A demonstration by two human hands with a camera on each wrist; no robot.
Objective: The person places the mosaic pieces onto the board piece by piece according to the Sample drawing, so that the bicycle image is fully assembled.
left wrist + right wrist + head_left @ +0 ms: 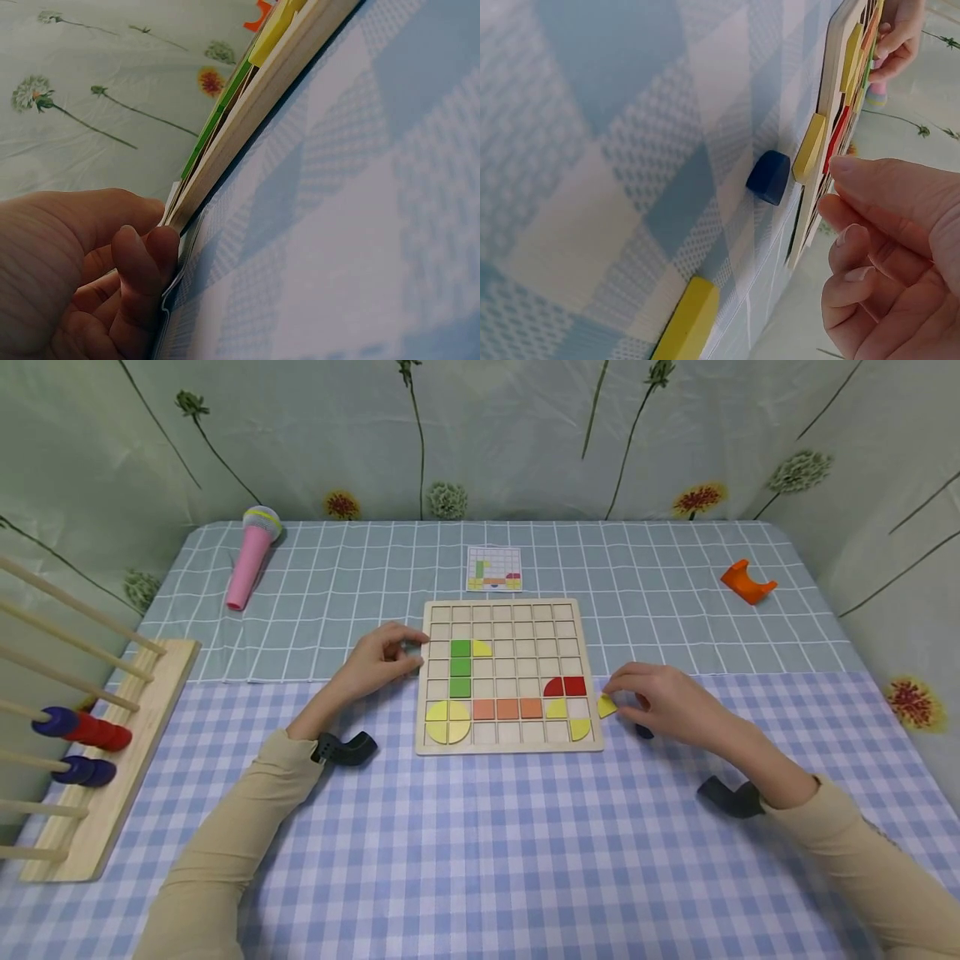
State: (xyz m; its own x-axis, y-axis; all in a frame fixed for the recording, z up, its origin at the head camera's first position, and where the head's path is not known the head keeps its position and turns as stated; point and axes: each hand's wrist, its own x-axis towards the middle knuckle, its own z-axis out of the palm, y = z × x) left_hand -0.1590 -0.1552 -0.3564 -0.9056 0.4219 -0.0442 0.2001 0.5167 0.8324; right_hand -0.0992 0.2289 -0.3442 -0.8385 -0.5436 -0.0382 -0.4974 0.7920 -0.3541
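Note:
My left hand rests its thumb and fingertips against the left edge of a wooden grid board. In the left wrist view the fingertips sit right at the board's rim. At the board's right edge my right hand holds a yellow quarter-circle tile at its fingertips. On the board lie a column of green squares, a row of orange squares, red tiles, a yellow circle of quarter tiles and other yellow quarters.
A printed pattern card lies behind the board. A dark blue piece and another yellow piece lie on the cloth under my right hand. Around stand a pink microphone, a wooden bead frame and an orange curved block.

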